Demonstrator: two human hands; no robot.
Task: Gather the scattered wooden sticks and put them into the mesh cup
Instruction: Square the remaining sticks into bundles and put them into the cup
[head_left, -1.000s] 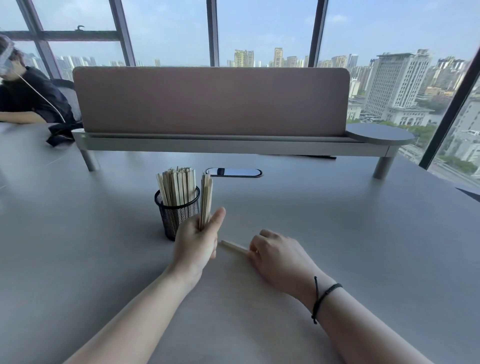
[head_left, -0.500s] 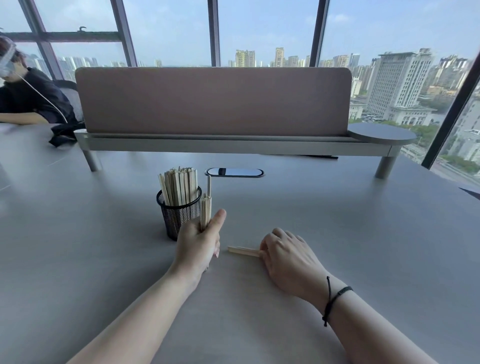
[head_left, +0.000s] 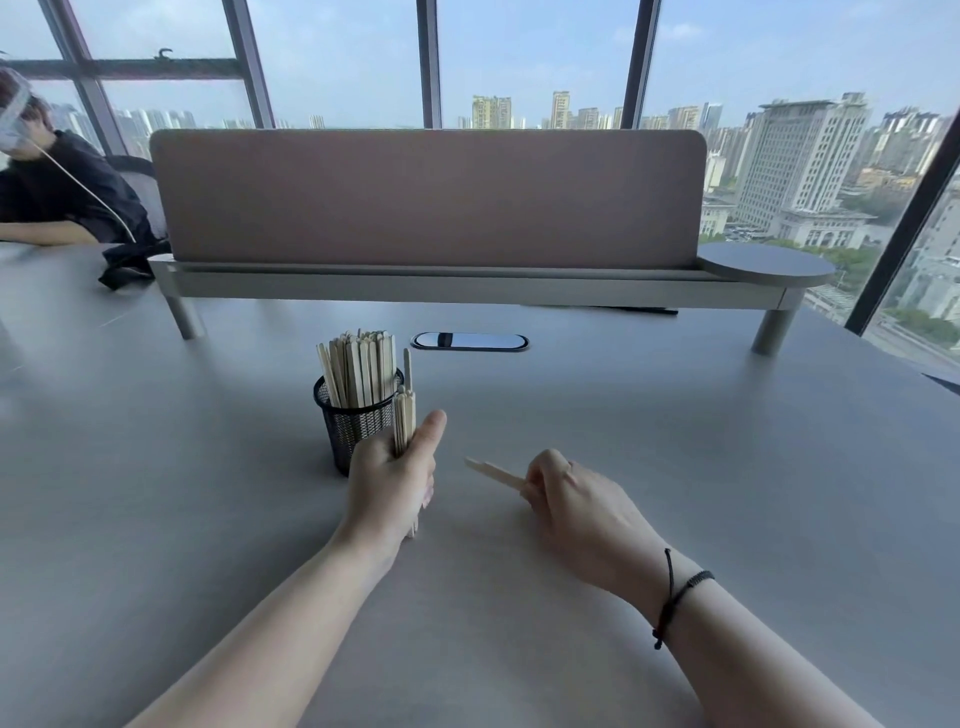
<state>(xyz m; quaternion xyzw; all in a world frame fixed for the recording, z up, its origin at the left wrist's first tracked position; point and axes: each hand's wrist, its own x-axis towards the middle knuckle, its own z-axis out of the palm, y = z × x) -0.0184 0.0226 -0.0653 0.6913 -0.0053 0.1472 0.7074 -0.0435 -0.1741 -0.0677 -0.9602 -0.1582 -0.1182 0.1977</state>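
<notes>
A black mesh cup (head_left: 349, 423) stands on the grey table, packed with several upright wooden sticks (head_left: 358, 364). My left hand (head_left: 390, 480) is right beside the cup on its near right side, closed around a small upright bundle of sticks (head_left: 404, 415), one poking higher than the rest. My right hand (head_left: 574, 501) is to the right, fingers pinched on a couple of sticks (head_left: 493, 472) that point left toward my left hand, lifted just off the table.
A raised shelf with a pink divider panel (head_left: 431, 197) spans the back of the grey table (head_left: 675, 441). An oval cable port (head_left: 469, 341) lies behind the cup. Another person in dark clothes (head_left: 57, 197) sits at the far left.
My right hand has picked the sticks up off the table and curled around their right end. The bundle in my left hand has slid lower, leaving one stick tall.
</notes>
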